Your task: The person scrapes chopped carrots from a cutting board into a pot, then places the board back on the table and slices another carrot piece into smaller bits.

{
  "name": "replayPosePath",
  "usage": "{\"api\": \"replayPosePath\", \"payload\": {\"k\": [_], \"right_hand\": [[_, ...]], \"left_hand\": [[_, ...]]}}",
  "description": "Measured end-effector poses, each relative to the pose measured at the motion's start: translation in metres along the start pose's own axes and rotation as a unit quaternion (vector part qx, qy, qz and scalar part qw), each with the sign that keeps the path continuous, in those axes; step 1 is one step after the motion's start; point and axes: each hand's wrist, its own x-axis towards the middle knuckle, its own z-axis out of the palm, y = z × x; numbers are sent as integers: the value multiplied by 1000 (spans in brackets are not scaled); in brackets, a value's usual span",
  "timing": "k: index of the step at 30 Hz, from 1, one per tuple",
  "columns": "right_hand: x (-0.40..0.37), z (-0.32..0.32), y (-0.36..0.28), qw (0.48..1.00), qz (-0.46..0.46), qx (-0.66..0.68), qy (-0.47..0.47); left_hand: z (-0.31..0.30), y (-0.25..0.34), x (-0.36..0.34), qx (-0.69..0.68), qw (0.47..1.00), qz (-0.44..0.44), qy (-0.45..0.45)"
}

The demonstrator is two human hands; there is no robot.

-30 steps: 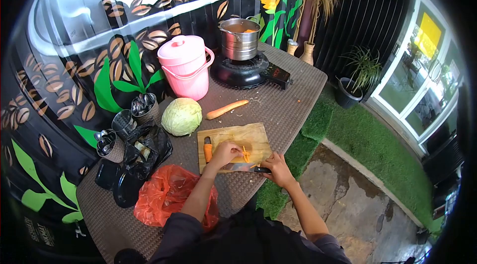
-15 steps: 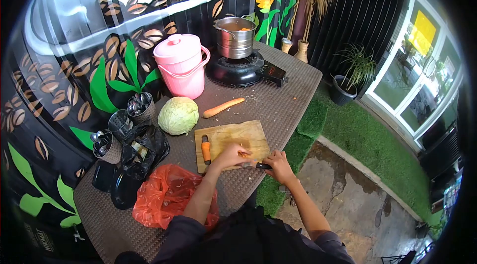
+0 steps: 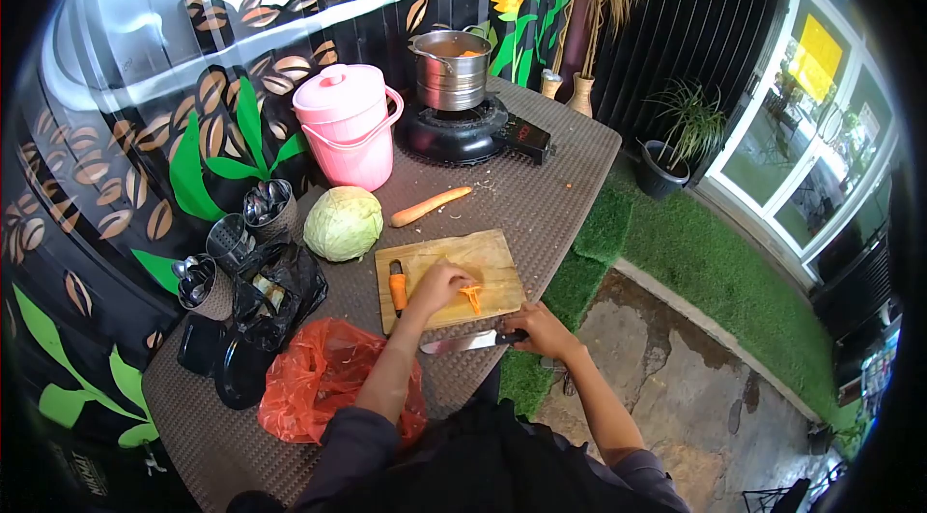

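Note:
My left hand [image 3: 439, 289] is over the wooden cutting board [image 3: 497, 267], fingers pinched at a small bunch of thin carrot strips [image 3: 471, 295]. My right hand [image 3: 543, 329] grips the black handle of a kitchen knife [image 3: 468, 343]. Its blade points left, just off the board's near edge and flat over the table. On the board's left side lies an orange piece with a dark end [image 3: 398, 289]. A whole peeled carrot [image 3: 430, 207] rests beyond the board, and a cabbage [image 3: 344, 224] sits to its left.
A steel pot [image 3: 451, 78] stands on a black portable stove [image 3: 454, 133] at the back, beside a pink lidded bucket [image 3: 350, 127]. A red plastic bag [image 3: 323, 383] lies near my left forearm. Cutlery cups [image 3: 268, 209] and a black bag [image 3: 280, 286] line the table's left side.
The knife has moved back off the board toward me, so its blade now shows fully. My left hand has shifted slightly left and up, with the carrot strips now visible at its fingertips.

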Motion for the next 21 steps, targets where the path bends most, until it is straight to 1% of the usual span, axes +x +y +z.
{"api": "replayPosePath", "payload": {"k": [1,2,3,5,6,8,9,11,12,14,15,17,18,20,21], "right_hand": [[-3,1,1,999,8,28,-26],[-6,0,3,997,16,55,-51],[-9,-1,4,997,17,55,-51],[-16,-6,6,988,3,151,-6],[-21,-6,10,988,4,152,-5],[-31,-5,19,986,53,157,37],[-36,-6,22,985,54,158,38],[-44,-6,28,972,108,193,75],[-46,-4,31,972,108,193,75],[-50,2,35,936,166,275,141],[-50,6,37,936,165,276,141],[-51,16,39,919,225,258,196],[-51,20,40,919,225,258,196],[-50,29,41,900,229,305,209],[-49,32,40,901,229,305,209]], "left_hand": [[-5,-4,3,93,994,49,20],[-7,-7,4,84,996,0,-13],[-7,-15,5,84,996,1,-14],[-1,-36,8,101,990,79,-49],[1,-35,7,102,990,80,-50],[6,-35,5,95,989,93,-60],[9,-38,4,96,989,93,-62],[15,-44,4,63,990,116,-41],[13,-42,4,63,990,116,-41],[10,-40,2,46,992,79,-87],[7,-35,2,46,992,78,-86],[3,-25,4,56,985,91,-135],[2,-24,5,56,985,91,-135],[0,-22,6,99,979,45,-172],[1,-24,6,98,979,45,-171]]}}
